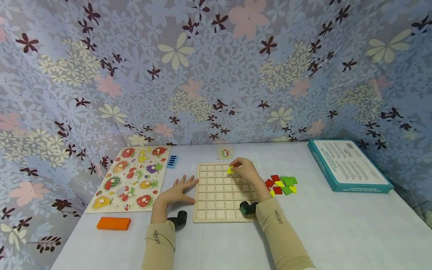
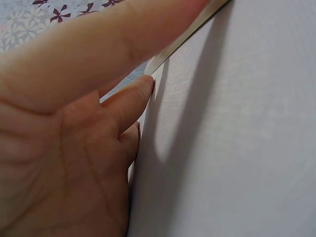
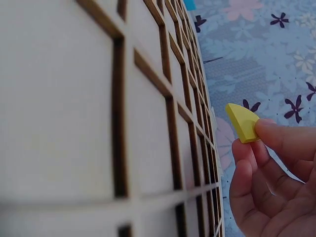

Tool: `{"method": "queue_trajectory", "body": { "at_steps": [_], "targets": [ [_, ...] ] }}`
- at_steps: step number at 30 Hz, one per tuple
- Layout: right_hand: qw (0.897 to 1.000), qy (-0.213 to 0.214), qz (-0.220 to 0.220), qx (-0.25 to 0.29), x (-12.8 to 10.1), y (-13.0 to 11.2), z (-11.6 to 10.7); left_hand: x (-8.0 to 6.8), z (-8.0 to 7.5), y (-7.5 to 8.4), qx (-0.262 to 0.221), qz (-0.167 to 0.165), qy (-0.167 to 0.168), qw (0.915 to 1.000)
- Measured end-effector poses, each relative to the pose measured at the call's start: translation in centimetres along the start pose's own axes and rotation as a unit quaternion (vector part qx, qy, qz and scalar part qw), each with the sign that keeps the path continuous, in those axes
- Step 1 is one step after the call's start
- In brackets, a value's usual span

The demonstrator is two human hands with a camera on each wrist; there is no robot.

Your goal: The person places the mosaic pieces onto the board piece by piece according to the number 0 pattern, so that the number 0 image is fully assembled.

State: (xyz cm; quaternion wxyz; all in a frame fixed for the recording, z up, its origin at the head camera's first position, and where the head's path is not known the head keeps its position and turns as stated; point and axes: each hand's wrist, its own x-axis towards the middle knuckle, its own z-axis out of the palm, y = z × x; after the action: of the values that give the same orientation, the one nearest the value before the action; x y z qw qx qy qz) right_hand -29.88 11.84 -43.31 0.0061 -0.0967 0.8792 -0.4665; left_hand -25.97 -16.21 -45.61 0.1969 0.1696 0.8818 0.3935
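So the right hand (image 1: 245, 169) has a small yellow piece (image 1: 230, 170) pinched between thumb and fingertips, held just over the upper middle of the wooden grid board (image 1: 219, 204) — a little right of centre in the head view. In the right wrist view the yellow piece (image 3: 242, 121) looks like a quarter-round wedge, curved edge up, sticking out past the fingertips (image 3: 276, 136) toward the board's cells, which fill the left of that frame. It seems to be clear of the board, not touching, though I can't be sure from that angle.

The left hand (image 1: 178, 191) is flat with fingers spread, resting on the table (image 1: 337, 228) at the board's left edge, fingertips touching or nearly touching the frame. It holds nothing. The left wrist view just shows palm and a pale surface, not much help.

So the right hand is the one on the piece; the empty cells lie directly below and toward the lower part of the frame from it.

Around it — a pile of red, green and yellow pieces (image 1: 282, 184) just right of the board, a small pattern card (image 1: 225, 153) above it, a fruit puzzle board (image 1: 129, 178) at left, an orange block (image 1: 113, 223) lower left, a small blue piece (image 1: 172, 161), and a teal box (image 1: 349, 165) at far right. White tabletop, floral backdrop all round.
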Motion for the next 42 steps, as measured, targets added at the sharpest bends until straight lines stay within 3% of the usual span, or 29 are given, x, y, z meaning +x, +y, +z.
{"method": "queue_trajectory", "body": {
  "at_steps": [11, 31, 42],
  "targets": [
    [1.000, -0.020, 0.019, 0.007, 0.5, -0.8, 1.4, -0.1, -0.1, 0.1, 0.004, 0.018, -0.006, 0.9998],
    [0.998, -0.049, 0.033, 0.004, 1.6, -1.2, 2.8, -0.1, -0.1, 0.1, 0.007, 0.014, -0.007, 0.9999],
    [0.998, -0.045, 0.021, -0.034, 1.9, -0.9, 3.0, -0.1, 0.1, 0.1, 0.011, 0.013, -0.003, 0.9999]
  ]
}}
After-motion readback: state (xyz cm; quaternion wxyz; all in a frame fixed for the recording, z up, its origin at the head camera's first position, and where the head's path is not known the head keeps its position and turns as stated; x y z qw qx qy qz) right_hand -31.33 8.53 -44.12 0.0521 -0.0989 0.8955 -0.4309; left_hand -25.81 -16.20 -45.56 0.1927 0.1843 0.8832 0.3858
